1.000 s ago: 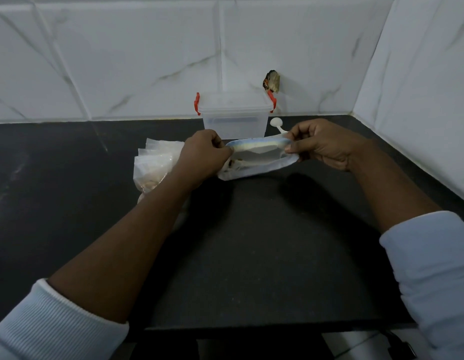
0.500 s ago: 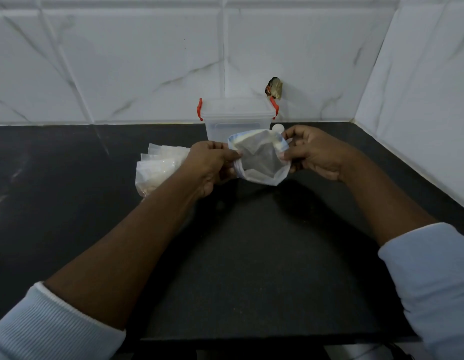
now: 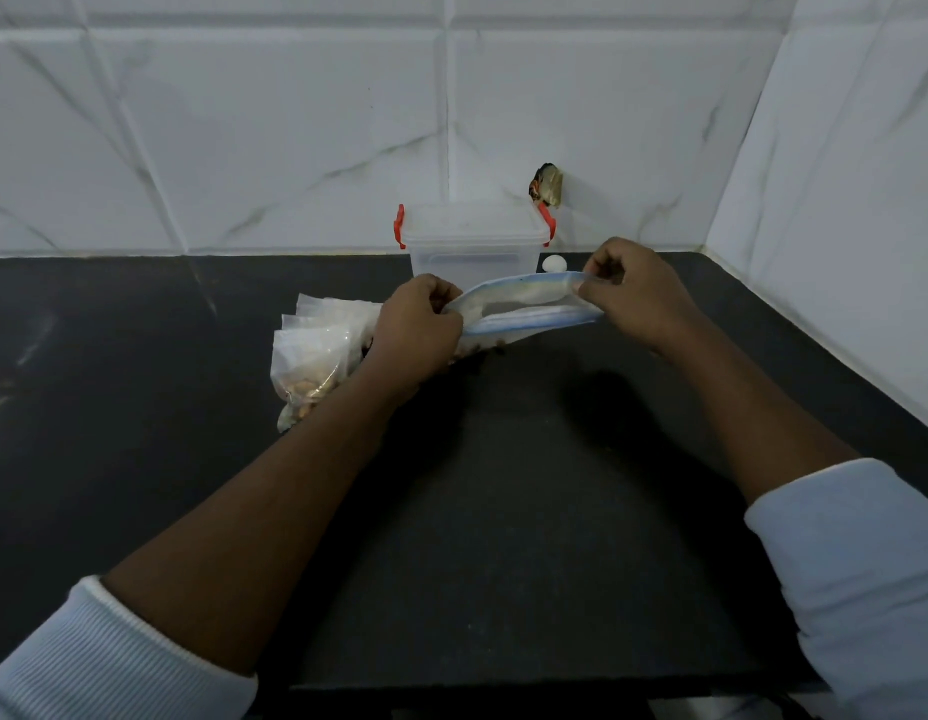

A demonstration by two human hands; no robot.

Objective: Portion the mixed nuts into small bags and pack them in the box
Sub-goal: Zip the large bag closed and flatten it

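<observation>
Portioning appears well advanced, with packing not yet begun. At far left of the dark tabletop [image 3: 503, 485], a fanned pile of small bags [image 3: 316, 345] lies filled, with pale and brown nuts [image 3: 308, 389] showing through the clear plastic. Just beside the pile, the left hand [image 3: 415, 330] has its grip closed on the near end of the pouch [image 3: 524, 309], fingers curled round its mouth. The pouch, the clear stock bag with a blue zip strip, hangs between both hands in front of the box. Its mouth is drawn into a long slit, and only a few dark nuts are visible in its sagging bottom. Whether that bottom rests on the tabletop cannot be told. Behind it the box [image 3: 472, 246], cloudy plastic with red clips, stands against the tiled wall [image 3: 295, 122] with its lid on, and no bags show through its sides. A white scoop [image 3: 553, 263] lies just beside the box. At right, the right hand [image 3: 633, 293] pinches the pouch's far lip, its grip narrow between thumb and curled fingers.
</observation>
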